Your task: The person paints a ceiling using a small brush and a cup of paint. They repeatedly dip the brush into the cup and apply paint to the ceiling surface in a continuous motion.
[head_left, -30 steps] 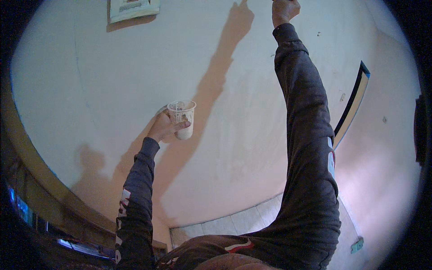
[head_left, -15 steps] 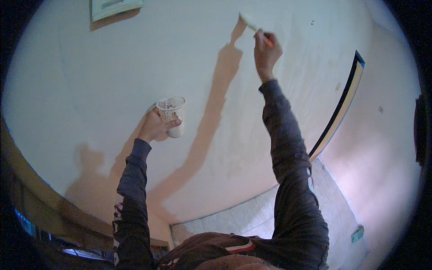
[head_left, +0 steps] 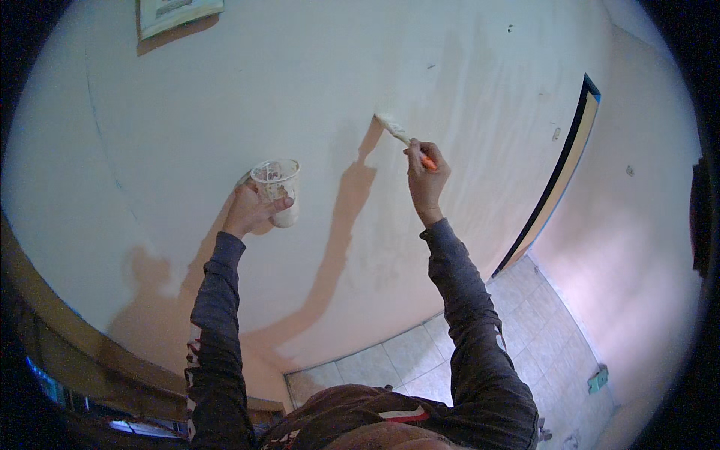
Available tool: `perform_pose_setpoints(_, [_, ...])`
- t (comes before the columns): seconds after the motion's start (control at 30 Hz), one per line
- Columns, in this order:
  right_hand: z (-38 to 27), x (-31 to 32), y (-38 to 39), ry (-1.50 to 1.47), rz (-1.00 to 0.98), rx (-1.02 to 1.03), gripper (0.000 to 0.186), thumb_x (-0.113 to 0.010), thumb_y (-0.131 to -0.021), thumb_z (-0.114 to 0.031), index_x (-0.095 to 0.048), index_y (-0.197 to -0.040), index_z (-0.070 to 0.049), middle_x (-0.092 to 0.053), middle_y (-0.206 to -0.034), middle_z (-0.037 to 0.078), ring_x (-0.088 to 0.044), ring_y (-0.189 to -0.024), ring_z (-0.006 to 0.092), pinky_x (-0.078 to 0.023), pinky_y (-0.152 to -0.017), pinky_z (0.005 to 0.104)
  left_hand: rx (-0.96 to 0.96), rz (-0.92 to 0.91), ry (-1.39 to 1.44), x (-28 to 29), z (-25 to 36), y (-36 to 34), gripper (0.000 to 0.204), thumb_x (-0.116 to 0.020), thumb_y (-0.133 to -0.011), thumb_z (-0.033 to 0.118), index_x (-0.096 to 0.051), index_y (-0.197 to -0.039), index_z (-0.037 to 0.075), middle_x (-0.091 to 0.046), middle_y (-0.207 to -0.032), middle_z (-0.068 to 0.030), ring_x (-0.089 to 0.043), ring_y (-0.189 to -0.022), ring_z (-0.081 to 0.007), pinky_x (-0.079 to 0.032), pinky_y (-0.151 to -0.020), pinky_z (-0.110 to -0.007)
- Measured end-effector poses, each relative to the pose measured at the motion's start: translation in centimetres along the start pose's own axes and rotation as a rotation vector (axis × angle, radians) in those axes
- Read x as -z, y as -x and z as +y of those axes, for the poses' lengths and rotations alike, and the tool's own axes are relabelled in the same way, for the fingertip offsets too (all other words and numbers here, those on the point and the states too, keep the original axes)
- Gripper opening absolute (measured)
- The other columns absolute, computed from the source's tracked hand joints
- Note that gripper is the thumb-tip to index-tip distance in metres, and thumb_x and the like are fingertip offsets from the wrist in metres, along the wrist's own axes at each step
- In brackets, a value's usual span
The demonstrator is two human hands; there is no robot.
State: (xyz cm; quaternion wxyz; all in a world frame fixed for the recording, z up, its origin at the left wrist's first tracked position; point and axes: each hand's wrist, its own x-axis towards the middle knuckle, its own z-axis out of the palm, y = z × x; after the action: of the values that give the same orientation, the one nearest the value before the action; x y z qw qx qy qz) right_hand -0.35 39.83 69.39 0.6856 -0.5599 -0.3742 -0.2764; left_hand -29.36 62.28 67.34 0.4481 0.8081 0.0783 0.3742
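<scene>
My left hand [head_left: 251,210] is wrapped round a clear plastic cup [head_left: 276,180] streaked with white paint, with white paint in its lower part, held upright in front of the pale wall [head_left: 187,97]. My right hand [head_left: 426,176] grips an orange-handled paintbrush [head_left: 429,162]. The white-coated head [head_left: 390,124] of the brush is at the wall, up and to the right of the cup, with its shadow beside it. Both arms are in dark grey sleeves.
A framed picture [head_left: 172,16] hangs at top left. A black-edged beige upright strip [head_left: 559,195] runs down the wall at right, near a corner. Below are floor tiles [head_left: 525,315] and a small green object [head_left: 597,381]. A dark frame [head_left: 30,262] edges the lower left.
My right hand and the brush have moved steadily down the wall from the top edge. My left hand with the cup has shifted slightly left in the view, still holding it.
</scene>
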Motion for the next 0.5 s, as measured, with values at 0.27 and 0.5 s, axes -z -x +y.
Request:
perform_pose_setpoints(0.27, [-7.4, -0.2, -10.6, -0.093, 0.065, 0.451, 0.022, -0.070, -0.094, -0.019, -0.073, -0.108, -0.002, -0.075, -0.086, 0.013, -0.070, -0.083, 0.0134, -0.054, -0.071, 0.0258, 0.063, 0.000, -0.012, 0.2, 0.7, 0.3, 0.067, -0.090, -0.070, 0.021, -0.059, -0.126, 0.002, -0.067, -0.121, -0.0077, -0.063, -0.112, -0.0189, -0.050, -0.099, -0.036])
perform_pose_setpoints(0.5, [-16.0, -4.7, -23.3, -0.005, 0.210, 0.847, 0.032, -0.062, -0.098, -0.030, -0.074, -0.099, 0.000, -0.073, -0.086, 0.020, -0.072, -0.076, 0.0250, -0.055, -0.066, 0.0361, 0.078, 0.021, 0.074, 0.4, -0.4, 0.3, 0.067, -0.089, -0.070, 0.012, -0.058, -0.129, 0.003, -0.065, -0.125, -0.0064, -0.062, -0.113, -0.0179, -0.049, -0.100, -0.036])
